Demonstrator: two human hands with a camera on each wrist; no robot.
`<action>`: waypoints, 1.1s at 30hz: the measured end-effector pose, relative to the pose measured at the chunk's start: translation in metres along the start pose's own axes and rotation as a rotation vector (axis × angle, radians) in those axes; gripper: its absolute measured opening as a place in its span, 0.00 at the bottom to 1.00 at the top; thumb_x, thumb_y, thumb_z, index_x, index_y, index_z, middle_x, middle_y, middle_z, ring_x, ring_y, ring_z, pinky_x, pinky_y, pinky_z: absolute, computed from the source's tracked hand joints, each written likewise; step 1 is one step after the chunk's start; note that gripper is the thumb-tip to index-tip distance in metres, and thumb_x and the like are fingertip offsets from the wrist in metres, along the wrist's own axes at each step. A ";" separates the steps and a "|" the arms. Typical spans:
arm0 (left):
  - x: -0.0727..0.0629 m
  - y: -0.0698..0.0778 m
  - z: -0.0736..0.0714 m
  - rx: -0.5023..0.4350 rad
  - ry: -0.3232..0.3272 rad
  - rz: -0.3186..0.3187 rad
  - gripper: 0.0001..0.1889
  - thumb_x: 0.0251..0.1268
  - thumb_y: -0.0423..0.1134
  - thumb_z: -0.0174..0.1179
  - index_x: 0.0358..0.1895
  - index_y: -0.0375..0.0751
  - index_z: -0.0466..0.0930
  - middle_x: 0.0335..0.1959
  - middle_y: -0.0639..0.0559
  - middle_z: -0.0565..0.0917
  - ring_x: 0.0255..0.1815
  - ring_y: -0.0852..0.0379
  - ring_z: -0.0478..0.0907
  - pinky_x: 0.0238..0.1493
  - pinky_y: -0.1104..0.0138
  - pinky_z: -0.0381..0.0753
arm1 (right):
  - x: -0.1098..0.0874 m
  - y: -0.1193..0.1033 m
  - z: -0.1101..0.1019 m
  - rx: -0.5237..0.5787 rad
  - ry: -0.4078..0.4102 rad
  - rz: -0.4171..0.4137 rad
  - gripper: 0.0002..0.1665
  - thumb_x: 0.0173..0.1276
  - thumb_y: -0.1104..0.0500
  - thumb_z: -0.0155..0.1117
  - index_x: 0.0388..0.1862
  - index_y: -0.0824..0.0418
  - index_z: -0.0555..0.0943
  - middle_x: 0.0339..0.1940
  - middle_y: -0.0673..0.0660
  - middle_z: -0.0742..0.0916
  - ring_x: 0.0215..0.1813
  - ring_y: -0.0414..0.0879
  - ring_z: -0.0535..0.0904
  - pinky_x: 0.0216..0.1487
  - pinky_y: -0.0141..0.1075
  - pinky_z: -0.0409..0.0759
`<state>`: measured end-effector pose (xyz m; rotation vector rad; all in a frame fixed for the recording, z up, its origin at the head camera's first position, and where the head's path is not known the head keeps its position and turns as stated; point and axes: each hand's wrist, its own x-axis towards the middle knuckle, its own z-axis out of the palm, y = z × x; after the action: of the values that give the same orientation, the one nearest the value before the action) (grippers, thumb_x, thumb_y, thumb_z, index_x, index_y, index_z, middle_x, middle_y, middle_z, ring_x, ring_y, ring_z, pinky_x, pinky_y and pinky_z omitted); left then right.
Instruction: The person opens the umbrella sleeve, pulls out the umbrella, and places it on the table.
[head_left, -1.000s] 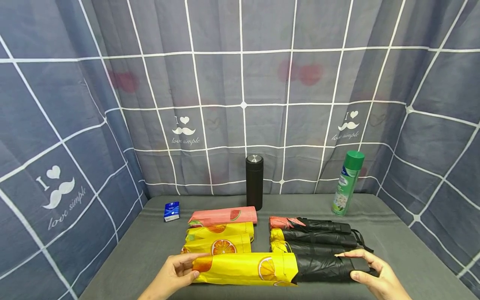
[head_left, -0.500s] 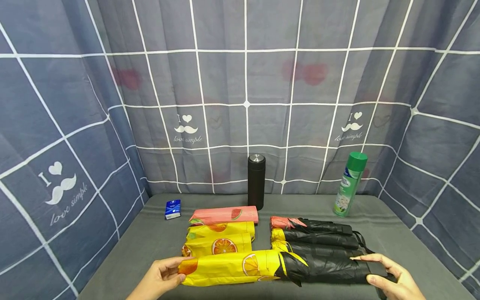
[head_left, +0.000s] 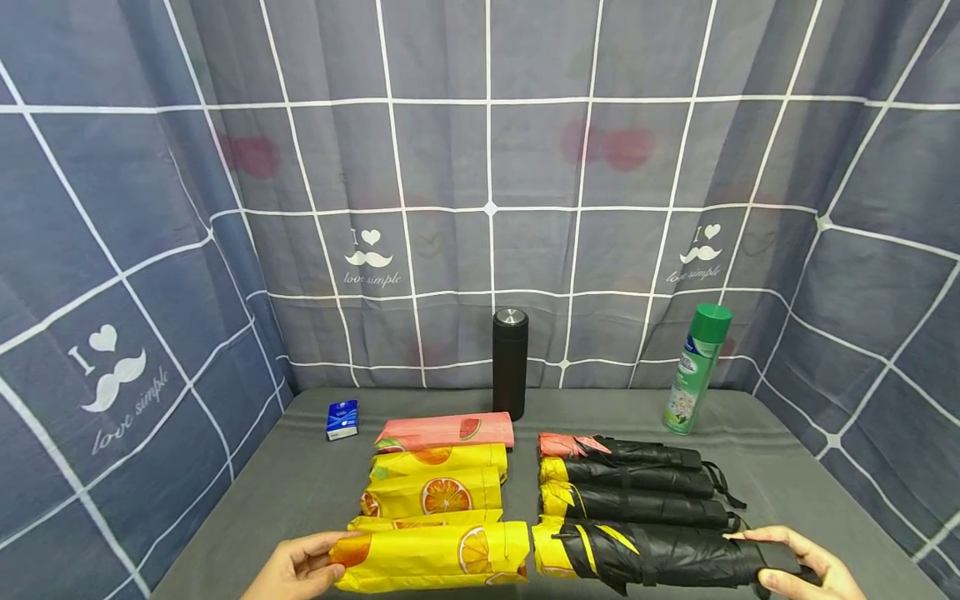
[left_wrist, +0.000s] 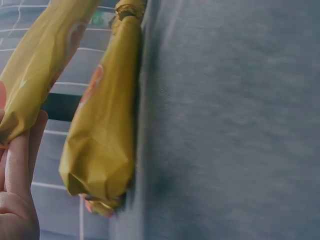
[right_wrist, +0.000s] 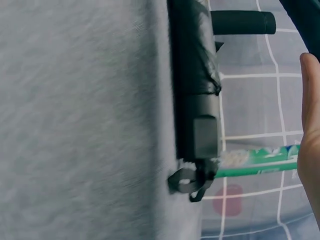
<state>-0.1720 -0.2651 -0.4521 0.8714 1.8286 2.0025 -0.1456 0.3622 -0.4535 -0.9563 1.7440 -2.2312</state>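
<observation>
My left hand (head_left: 296, 567) grips the left end of a yellow umbrella sleeve (head_left: 435, 557) printed with orange slices. In the left wrist view the sleeve (left_wrist: 45, 65) slants up from my fingers. At the right, my right hand (head_left: 813, 567) holds the handle end of a folded black umbrella (head_left: 675, 557) with yellow edging. Its yellow end lies just right of the sleeve's open mouth, with a narrow gap between. Behind them are yellow sleeves (head_left: 446, 493) and a pink watermelon sleeve (head_left: 450, 431) on the left, and folded black umbrellas (head_left: 637, 502) on the right.
A black thermos (head_left: 510, 367) stands at the back middle. To its right is a green spray can (head_left: 697, 371), and a blue tissue pack (head_left: 342, 419) lies at the back left. A grey-blue checked curtain (head_left: 435, 167) encloses the grey table (head_left: 270, 492).
The umbrella has slid fully out of the yellow sleeve. My left hand moved left with the sleeve, my right hand moved right with the umbrella, and both came slightly nearer.
</observation>
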 end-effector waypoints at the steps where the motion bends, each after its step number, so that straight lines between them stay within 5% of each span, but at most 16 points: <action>1: -0.003 -0.001 -0.001 -0.013 0.011 -0.046 0.23 0.70 0.25 0.48 0.55 0.58 0.80 0.50 0.59 0.82 0.49 0.62 0.78 0.48 0.70 0.76 | 0.000 0.001 -0.001 0.028 -0.014 0.005 0.33 0.68 0.81 0.33 0.64 0.61 0.71 0.59 0.54 0.80 0.48 0.53 0.81 0.42 0.43 0.81; 4: -0.006 -0.006 -0.002 -0.068 0.026 -0.139 0.20 0.70 0.27 0.49 0.55 0.54 0.81 0.49 0.57 0.82 0.49 0.60 0.78 0.49 0.69 0.76 | -0.003 0.004 -0.007 0.111 -0.035 0.052 0.32 0.70 0.79 0.32 0.65 0.59 0.71 0.59 0.54 0.79 0.49 0.55 0.81 0.44 0.45 0.80; 12: -0.011 -0.016 -0.007 -0.120 0.013 -0.190 0.20 0.71 0.27 0.47 0.55 0.53 0.80 0.51 0.55 0.82 0.50 0.60 0.78 0.50 0.68 0.75 | -0.015 0.015 -0.021 0.165 0.029 0.205 0.30 0.71 0.74 0.39 0.60 0.50 0.78 0.50 0.54 0.84 0.44 0.51 0.82 0.42 0.42 0.81; 15: -0.012 -0.015 -0.009 -0.103 0.014 -0.203 0.19 0.71 0.28 0.48 0.57 0.51 0.80 0.51 0.55 0.82 0.50 0.60 0.78 0.50 0.69 0.75 | -0.017 0.021 -0.024 0.193 0.009 0.182 0.31 0.70 0.76 0.39 0.61 0.53 0.77 0.54 0.53 0.83 0.47 0.51 0.81 0.45 0.42 0.80; 21: -0.015 -0.017 -0.012 -0.030 0.077 -0.249 0.18 0.70 0.31 0.51 0.60 0.27 0.71 0.50 0.48 0.81 0.47 0.56 0.79 0.48 0.68 0.77 | -0.020 0.032 -0.027 0.214 -0.029 0.140 0.32 0.69 0.79 0.36 0.63 0.57 0.75 0.58 0.52 0.80 0.51 0.52 0.79 0.47 0.43 0.79; 27: -0.017 -0.020 -0.013 0.079 0.114 -0.255 0.22 0.70 0.32 0.52 0.60 0.18 0.65 0.52 0.42 0.80 0.46 0.55 0.80 0.46 0.67 0.78 | -0.025 0.044 -0.035 0.054 -0.052 0.075 0.38 0.66 0.83 0.33 0.63 0.55 0.74 0.57 0.51 0.81 0.50 0.47 0.80 0.45 0.39 0.80; 33: -0.018 -0.026 -0.012 0.111 0.155 -0.267 0.21 0.69 0.34 0.54 0.58 0.22 0.70 0.50 0.43 0.81 0.44 0.55 0.81 0.45 0.67 0.78 | -0.033 0.053 -0.038 -0.247 0.075 0.060 0.38 0.62 0.85 0.44 0.58 0.50 0.78 0.45 0.52 0.86 0.40 0.47 0.83 0.34 0.40 0.82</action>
<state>-0.1698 -0.2813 -0.4813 0.4791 2.0347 1.8604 -0.1552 0.3930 -0.5197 -0.8614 2.0899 -2.0743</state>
